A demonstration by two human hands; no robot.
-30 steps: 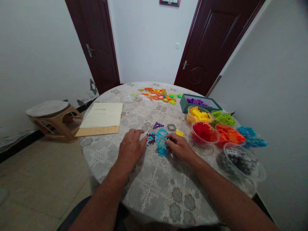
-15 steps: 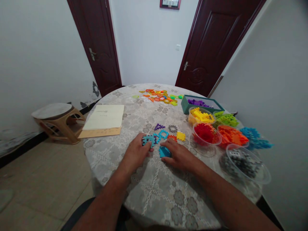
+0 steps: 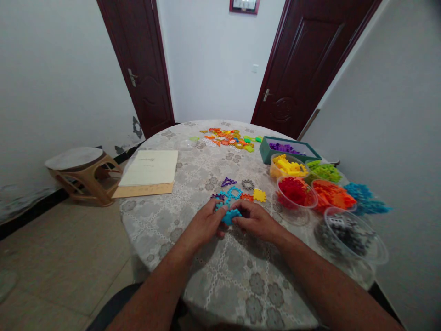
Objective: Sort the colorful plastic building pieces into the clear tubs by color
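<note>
Blue notched building pieces [image 3: 230, 217] are held between my two hands, just above the patterned tablecloth. My left hand [image 3: 206, 222] pinches them from the left, thumb on top. From the right, my right hand [image 3: 257, 220] grips their edge with thumb and fingers. Whether the pieces are joined cannot be made out. Just beyond my fingers lie a blue open-frame piece [image 3: 234, 192], a dark purple piece [image 3: 217, 196], an orange-red piece [image 3: 246, 197], a yellow square piece [image 3: 259, 195], a grey ring-like piece [image 3: 247, 185] and a purple triangle frame [image 3: 228, 181].
Clear tubs of yellow [image 3: 289, 166], red [image 3: 296, 192], orange [image 3: 333, 195], green [image 3: 323, 171] and grey pieces [image 3: 351, 234] stand right, beside a blue heap [image 3: 367, 198]. A green box [image 3: 265, 151] holds purple pieces. Mixed pieces [image 3: 227, 138] lie far back; a booklet [image 3: 149, 168] lies left.
My left hand has moved right with its blue piece to meet the blue piece at my right hand. The dark purple piece behind it now shows more.
</note>
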